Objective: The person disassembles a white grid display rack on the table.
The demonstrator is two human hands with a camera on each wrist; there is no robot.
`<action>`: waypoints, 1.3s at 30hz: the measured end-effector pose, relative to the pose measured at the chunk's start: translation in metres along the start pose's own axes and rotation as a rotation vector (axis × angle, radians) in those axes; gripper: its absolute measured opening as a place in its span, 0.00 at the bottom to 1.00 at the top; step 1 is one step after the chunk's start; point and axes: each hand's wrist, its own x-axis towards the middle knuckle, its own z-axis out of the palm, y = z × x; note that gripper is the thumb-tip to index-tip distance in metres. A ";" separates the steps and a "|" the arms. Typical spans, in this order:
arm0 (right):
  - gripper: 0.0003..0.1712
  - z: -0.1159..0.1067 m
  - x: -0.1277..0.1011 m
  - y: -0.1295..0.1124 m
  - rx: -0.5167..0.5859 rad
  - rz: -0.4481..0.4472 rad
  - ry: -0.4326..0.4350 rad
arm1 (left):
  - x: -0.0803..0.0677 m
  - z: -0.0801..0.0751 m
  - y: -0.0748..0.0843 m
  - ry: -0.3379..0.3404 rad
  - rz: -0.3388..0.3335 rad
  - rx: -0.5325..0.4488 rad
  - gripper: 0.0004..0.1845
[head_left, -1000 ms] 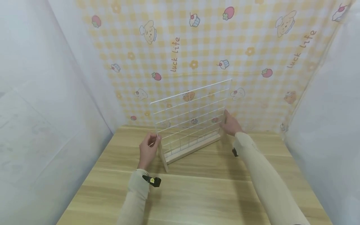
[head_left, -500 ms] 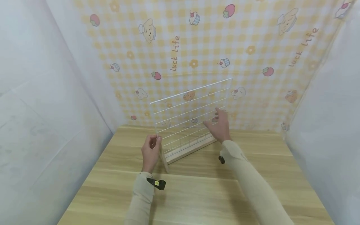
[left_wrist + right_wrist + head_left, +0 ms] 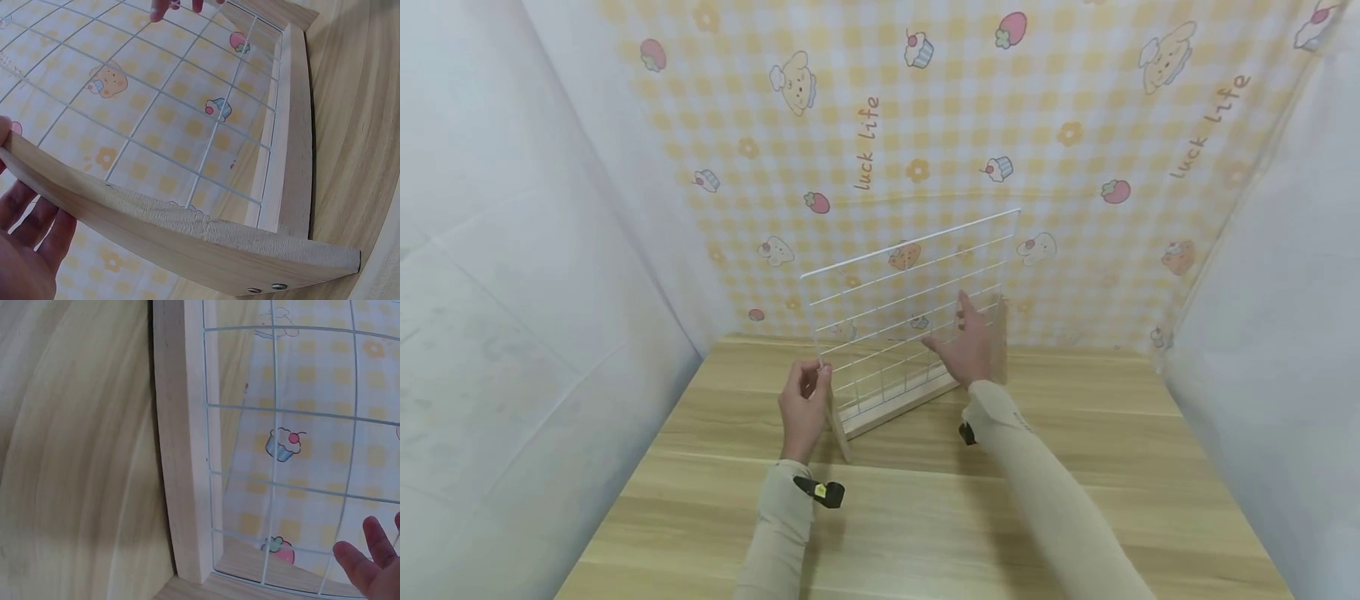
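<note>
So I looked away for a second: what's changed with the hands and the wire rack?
The right hand let go of the rack's right wooden post and slid left across the wire grid, fingers spread. The left hand kept its grip on the left post; the rack stayed on the table.

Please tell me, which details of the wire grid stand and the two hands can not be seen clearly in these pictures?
- Right hand: head view shows only its back, so whether the fingertips touch the wire grid is unclear; right wrist view cuts it at the corner.
- Left hand: left wrist view cuts off the palm; the wooden side post hides the thumb.
- Wooden base bar: partly hidden by the right hand in the head view.
</note>
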 end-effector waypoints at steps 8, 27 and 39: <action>0.54 0.011 0.002 0.004 0.077 0.020 0.093 | -0.002 0.004 0.007 -0.017 0.010 0.022 0.12; 0.51 0.008 0.000 -0.004 0.057 -0.044 0.100 | 0.000 0.007 -0.021 0.028 0.039 0.031 0.14; 0.50 -0.004 0.017 -0.026 0.051 -0.156 0.155 | 0.000 0.004 -0.017 0.048 0.042 0.022 0.12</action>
